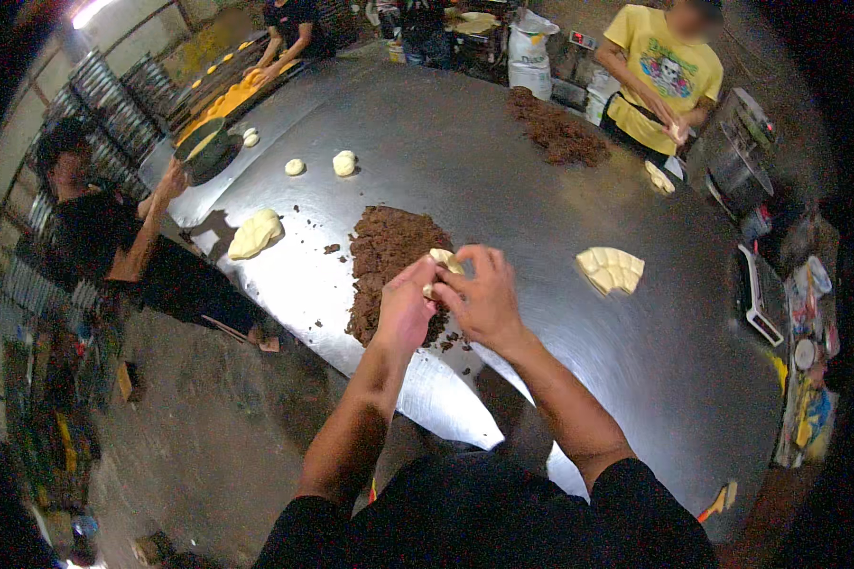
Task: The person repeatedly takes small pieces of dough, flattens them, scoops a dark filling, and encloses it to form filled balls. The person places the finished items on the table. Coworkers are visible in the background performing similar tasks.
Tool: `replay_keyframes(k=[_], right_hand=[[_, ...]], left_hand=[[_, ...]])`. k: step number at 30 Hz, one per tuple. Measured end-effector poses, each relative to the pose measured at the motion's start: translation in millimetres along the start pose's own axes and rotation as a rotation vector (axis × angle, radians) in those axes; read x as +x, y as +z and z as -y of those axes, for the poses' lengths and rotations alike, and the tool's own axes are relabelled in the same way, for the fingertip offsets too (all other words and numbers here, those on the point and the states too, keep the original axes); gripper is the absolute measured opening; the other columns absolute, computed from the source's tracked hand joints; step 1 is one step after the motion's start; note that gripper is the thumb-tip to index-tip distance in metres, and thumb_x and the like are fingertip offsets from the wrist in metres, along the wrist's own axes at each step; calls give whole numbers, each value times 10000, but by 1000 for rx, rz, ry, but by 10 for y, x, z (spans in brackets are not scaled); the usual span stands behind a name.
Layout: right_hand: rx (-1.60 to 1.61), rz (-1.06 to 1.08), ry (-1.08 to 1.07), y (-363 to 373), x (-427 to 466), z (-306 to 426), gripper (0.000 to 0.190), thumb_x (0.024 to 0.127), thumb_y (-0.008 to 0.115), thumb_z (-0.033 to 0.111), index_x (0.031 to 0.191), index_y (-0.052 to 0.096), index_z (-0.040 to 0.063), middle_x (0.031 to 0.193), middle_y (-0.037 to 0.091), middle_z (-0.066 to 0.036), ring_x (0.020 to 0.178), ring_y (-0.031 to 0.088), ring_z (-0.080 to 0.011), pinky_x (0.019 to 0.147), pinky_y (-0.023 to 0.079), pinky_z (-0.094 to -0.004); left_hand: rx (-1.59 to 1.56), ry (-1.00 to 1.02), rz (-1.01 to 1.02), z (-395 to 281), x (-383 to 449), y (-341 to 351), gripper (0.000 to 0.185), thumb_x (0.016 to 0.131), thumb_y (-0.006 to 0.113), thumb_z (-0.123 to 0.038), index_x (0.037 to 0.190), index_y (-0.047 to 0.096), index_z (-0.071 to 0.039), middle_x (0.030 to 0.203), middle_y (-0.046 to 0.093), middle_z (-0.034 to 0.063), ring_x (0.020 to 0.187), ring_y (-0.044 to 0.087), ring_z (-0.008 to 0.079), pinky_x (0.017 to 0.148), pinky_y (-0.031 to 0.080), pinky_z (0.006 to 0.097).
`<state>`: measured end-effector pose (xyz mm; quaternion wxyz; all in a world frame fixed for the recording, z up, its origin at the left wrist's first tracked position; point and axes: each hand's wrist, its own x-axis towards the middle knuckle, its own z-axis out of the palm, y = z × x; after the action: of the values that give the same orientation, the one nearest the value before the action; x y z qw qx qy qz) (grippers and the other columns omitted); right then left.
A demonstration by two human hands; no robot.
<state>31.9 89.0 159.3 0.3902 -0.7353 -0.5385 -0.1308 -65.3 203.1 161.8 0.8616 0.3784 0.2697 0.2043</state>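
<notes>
Both my hands meet around a small piece of pale dough above the metal worktable. My left hand pinches it from the left, and my right hand has its fingers bent over it from the right. Part of the dough is hidden by my fingers. Beneath them spreads a mound of brown crumbly filling, with loose crumbs around its edges. A scored slab of dough lies to the right of my hands, and a lump of divided dough lies to the left.
Round dough balls sit farther back. At left, a person holds a dark pan over the table edge. A person in a yellow shirt works dough at far right, near another filling heap. A brush rests at the near right edge.
</notes>
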Motion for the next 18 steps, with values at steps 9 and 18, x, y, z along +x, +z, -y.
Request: replay_keyframes(k=[9, 18], right_hand=[[264, -105, 410, -928, -205, 50, 241, 743, 735, 141, 925, 622, 30, 883, 623, -153, 839, 646, -320, 702, 507, -391], [217, -284, 326, -1590, -422, 175, 261, 712, 743, 68, 925, 595, 33, 900, 569, -131, 766, 587, -283, 634, 476, -375]], left_hand=[[-158, -86, 313, 104, -389, 781, 317, 973, 505, -74, 1274, 504, 24, 1195, 590, 153, 1061, 604, 246, 918, 503, 348], [38, 29, 272, 265, -870, 1450, 359, 1017, 473, -123, 1341, 495, 31, 1231, 606, 125, 1043, 615, 202, 884, 497, 305]])
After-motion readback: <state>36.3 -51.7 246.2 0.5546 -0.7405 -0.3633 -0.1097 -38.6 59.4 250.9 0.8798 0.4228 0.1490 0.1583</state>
